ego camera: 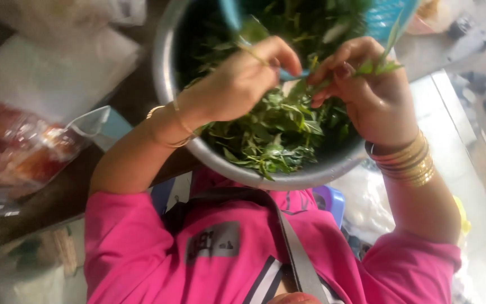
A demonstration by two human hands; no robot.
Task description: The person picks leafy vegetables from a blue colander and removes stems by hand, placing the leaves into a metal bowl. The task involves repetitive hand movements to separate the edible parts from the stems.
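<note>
The 2 hands, left hand (243,79) and right hand (367,93), crowd the metal bowl (167,84); leafy greens (277,132) fill it, and a blue basket (389,19) blocks the far rim.

Leaves (277,132) in bowl (167,84); bag (18,149), seemingly, left.

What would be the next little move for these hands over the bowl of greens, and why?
Probably pull the two hands apart to strip the sprig. The left hand and right hand each pinch an end of one leafy stem above the metal bowl, so the leaves would drop onto the pile.
</note>
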